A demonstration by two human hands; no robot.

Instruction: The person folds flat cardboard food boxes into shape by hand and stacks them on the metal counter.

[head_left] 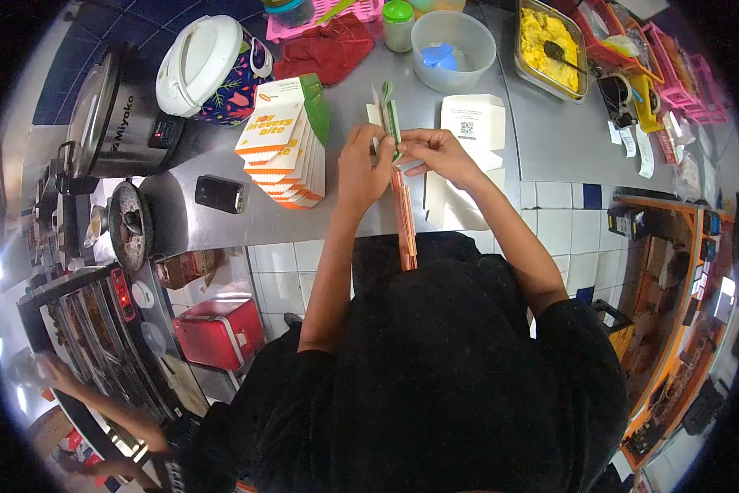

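My left hand point(364, 168) and my right hand point(442, 156) meet over the steel counter, closed on a cardboard food box point(404, 218). The box is seen nearly edge-on, with green and white flaps at its far end and an orange edge pointing toward my body. Left of my hands stands a stack of folded white-and-orange food boxes point(283, 156), with a green side showing at the back. To the right, flat white box pieces point(466, 172), one with a printed QR code, lie on the counter. My fingertips partly hide the flaps.
A phone point(220, 194) lies at left, near a Miyako cooker point(115, 123) and a white-lidded container point(205, 66). Behind are a red cloth point(328, 49), a clear tub point(454, 49) and a yellow food tray point(550, 49). Another person's arm point(106, 407) reaches in at lower left.
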